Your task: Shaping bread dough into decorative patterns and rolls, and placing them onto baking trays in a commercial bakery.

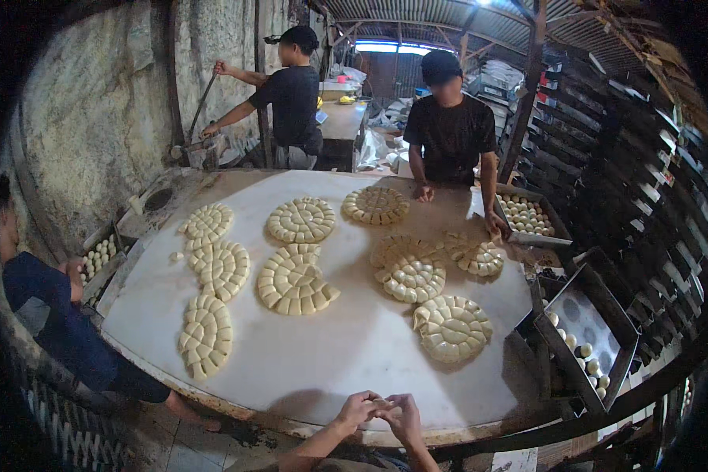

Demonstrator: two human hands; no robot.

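Note:
My left hand (357, 411) and my right hand (403, 422) meet above the table's near edge. Their fingers are closed together around a small pale piece of dough (381, 404), mostly hidden by the fingers. Nearest ahead, to the right, lies a round coil of dough (452, 330) cut into segments. Behind it a second cut coil (411, 280) touches others. To the left, another coil (291, 288) lacks part of its right side, and a narrow length of cut dough (204, 337) lies farther left.
A pale worktable (315, 366) carries several more coils. At right stands a tray (578, 330) with dough balls, and behind it a fuller tray (527, 214). A person (452, 126) reaches to that one. Another person (55, 315) works at left; a third (287, 98) grips a lever.

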